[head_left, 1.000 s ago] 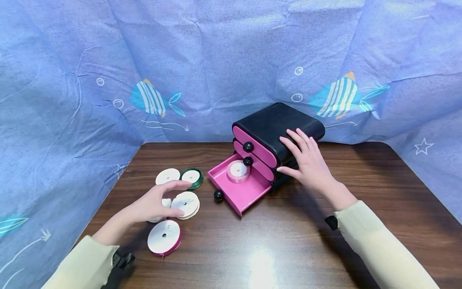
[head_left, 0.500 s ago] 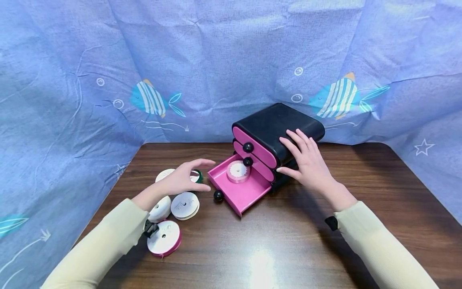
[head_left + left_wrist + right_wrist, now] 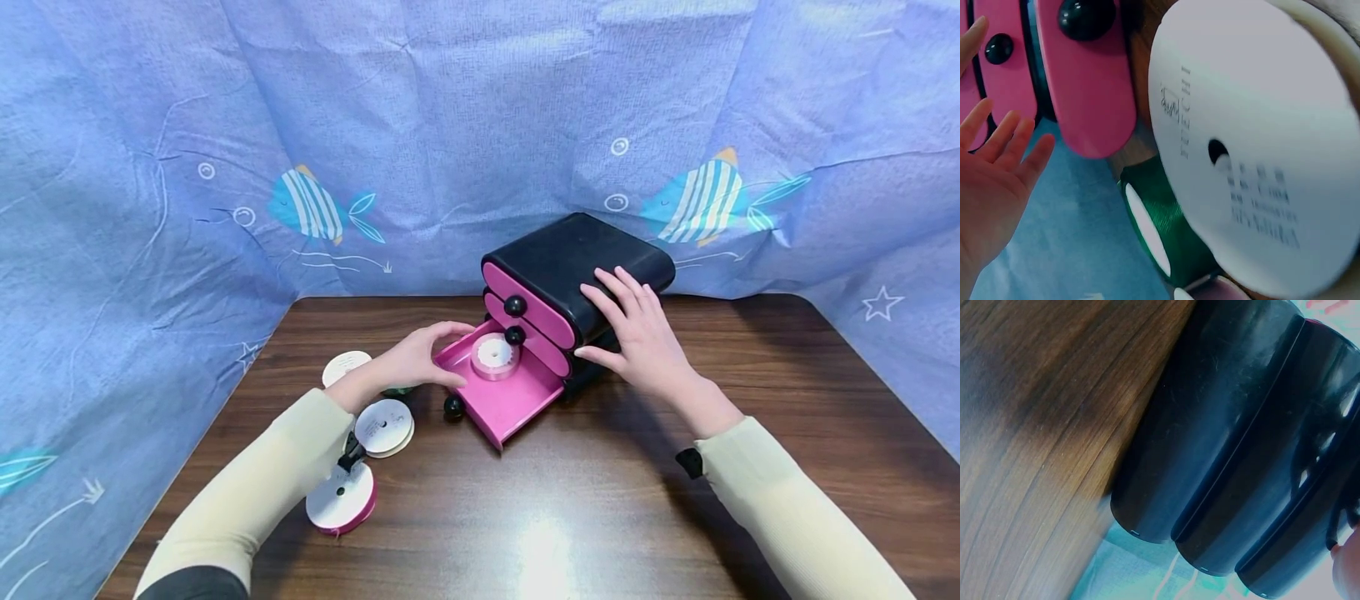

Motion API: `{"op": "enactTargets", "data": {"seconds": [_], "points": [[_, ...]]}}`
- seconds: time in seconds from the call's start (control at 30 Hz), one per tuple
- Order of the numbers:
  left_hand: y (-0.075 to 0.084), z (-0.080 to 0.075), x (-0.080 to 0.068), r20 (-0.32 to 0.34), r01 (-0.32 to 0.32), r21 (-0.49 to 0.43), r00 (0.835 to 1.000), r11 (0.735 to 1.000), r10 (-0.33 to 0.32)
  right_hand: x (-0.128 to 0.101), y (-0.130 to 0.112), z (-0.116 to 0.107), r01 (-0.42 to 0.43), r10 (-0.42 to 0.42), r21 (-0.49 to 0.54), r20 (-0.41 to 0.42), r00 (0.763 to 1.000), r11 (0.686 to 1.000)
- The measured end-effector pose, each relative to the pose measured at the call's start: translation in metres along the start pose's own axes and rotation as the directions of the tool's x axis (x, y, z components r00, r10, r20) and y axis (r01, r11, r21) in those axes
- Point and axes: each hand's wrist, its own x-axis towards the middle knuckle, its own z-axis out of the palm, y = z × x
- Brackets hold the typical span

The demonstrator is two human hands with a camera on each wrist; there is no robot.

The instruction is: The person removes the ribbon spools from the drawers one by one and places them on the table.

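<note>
A black drawer unit (image 3: 585, 258) with pink fronts stands angled at the back of the table. Its lowest pink drawer (image 3: 510, 408) is pulled out and holds a pale pink ribbon spool (image 3: 495, 356) with a white face. My left hand (image 3: 420, 358) hovers at the drawer's left edge, thumb and fingers spread in a C shape, nothing between them. In the left wrist view, that hand's fingers (image 3: 1004, 147) are loosely extended. My right hand (image 3: 637, 342) rests spread on the right side of the unit. The right wrist view shows the unit's rounded black side (image 3: 1210, 437).
Left of the drawer lie several ribbon spools: a white spool (image 3: 384, 427), a magenta ribbon spool (image 3: 341, 497), another white spool (image 3: 343, 367) at the back, and a green ribbon spool (image 3: 1163, 219) partly behind my left hand. The drawer's black knob (image 3: 453, 407) juts out in front.
My left hand has moved right and slightly up, from over the loose spools to the drawer's left edge. The right hand, drawer and pink spool have stayed put.
</note>
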Motion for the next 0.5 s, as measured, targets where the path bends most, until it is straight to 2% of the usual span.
{"op": "enactTargets", "data": {"seconds": [0.3,0.5], "points": [[-0.007,0.015,0.026,-0.002,0.005,0.118,1.000,0.993,-0.005,0.000,0.000,-0.001,0.001,-0.001,-0.004,0.006,1.000,1.000],[-0.010,0.019,0.039,-0.019,0.022,0.143,1.000,0.989,-0.020,0.000,0.000,0.000,0.002,-0.002,-0.003,0.004,1.000,1.000]]}}
